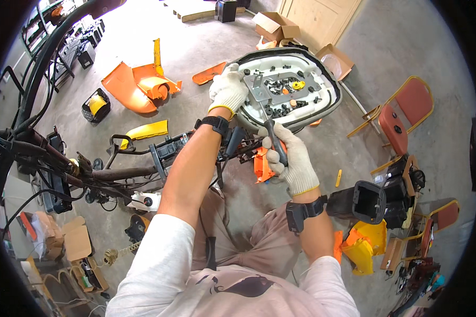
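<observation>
A white-lined case part with a dark rim (328, 92) holds small black fasteners, a yellow piece (298, 85) and metal plates (257, 89). My gloved left hand (227, 91) is closed at its upper-left rim; what exactly its fingertips hold is hidden. My gloved right hand (292, 158) is wrapped round a screwdriver (274, 138) with a dark-and-orange handle, its shaft pointing up into the case toward the plate at left. Below the case is a bare frame (119, 174) with handlebars, cables and dark components.
Orange panels (129, 92) and yellow panels (145, 132) lie on the concrete floor (195, 37). Red folding chairs (407, 105), a black bin (367, 203) and more panels (367, 248) are at right. Cardboard boxes (274, 25) stand behind the case and at lower left. Metal shelving (63, 63) is at upper left.
</observation>
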Demonstrator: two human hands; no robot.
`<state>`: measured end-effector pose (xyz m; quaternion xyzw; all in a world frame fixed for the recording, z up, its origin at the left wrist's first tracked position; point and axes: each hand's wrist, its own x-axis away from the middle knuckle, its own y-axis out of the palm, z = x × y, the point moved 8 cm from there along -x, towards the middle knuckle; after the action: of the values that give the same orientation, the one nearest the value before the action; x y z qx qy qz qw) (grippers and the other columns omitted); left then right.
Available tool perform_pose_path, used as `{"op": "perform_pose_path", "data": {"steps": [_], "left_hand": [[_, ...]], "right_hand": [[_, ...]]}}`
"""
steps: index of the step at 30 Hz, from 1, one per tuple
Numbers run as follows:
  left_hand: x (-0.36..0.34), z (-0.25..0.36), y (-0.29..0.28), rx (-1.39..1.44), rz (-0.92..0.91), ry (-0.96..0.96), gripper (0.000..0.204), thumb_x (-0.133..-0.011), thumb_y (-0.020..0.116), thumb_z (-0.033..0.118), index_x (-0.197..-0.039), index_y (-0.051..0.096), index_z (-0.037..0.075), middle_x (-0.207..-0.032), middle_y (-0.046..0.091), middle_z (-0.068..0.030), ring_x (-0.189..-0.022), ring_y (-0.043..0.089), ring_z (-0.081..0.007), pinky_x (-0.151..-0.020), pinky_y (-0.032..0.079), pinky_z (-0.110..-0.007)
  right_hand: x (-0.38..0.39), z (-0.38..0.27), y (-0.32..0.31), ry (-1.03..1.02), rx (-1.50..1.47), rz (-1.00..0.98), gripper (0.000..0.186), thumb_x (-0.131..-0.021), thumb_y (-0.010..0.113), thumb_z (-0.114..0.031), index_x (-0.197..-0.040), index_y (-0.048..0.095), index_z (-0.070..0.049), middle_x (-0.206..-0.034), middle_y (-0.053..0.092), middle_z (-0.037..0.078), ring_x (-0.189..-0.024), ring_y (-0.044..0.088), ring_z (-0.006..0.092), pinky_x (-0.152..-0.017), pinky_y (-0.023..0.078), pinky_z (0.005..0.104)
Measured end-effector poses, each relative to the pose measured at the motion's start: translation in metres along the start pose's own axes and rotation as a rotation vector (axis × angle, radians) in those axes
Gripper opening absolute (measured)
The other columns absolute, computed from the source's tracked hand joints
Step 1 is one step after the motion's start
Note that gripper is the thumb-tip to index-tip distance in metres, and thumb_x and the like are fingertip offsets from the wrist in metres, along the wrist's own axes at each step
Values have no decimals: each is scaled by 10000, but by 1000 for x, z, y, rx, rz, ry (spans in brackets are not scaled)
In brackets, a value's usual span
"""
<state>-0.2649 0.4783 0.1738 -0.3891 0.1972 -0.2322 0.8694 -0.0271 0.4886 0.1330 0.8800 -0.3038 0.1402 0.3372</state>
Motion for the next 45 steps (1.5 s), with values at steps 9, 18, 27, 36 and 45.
{"op": "perform_pose_path", "data": {"steps": [9,18,27,36,45], "left_hand": [[-5,-5,5,41,-9,29,366,-959,588,219,-1291,727,153,-1534,542,4,-1315,597,-261,-1118,466,-374],[-4,2,6,-68,-53,-16,397,-954,590,213,-1335,702,200,-1533,545,25,-1329,591,-249,-1127,463,-368],[-9,-5,9,-15,9,4,383,-954,603,240,-1318,721,217,-1547,526,60,-1328,593,-239,-1128,466,-375],[-4,1,2,-69,-19,1,354,-978,586,301,-1294,732,239,-1543,526,70,-1293,618,-256,-1111,485,-394],[-7,-6,6,-7,7,-20,394,-969,531,186,-1313,717,231,-1553,516,62,-1293,616,-260,-1113,481,-397]], "right_hand": [[5,12,16,454,-741,-727,379,-1042,534,-438,-1084,607,-68,-520,370,-69,-341,248,47,-327,208,253],[8,-17,8,-88,700,39,302,-949,645,-353,-974,689,-55,-747,655,23,-520,610,117,-382,417,283],[-14,-54,14,-121,843,102,381,-951,653,-380,-956,613,0,-783,657,64,-514,618,116,-455,512,330],[30,-47,20,-370,1580,269,561,-945,558,-355,-1469,520,-158,-1139,718,232,-1044,697,415,-934,537,498],[51,-68,38,-505,1671,279,557,-920,566,-311,-1454,551,-155,-1077,722,233,-1018,696,418,-923,540,487]]}}
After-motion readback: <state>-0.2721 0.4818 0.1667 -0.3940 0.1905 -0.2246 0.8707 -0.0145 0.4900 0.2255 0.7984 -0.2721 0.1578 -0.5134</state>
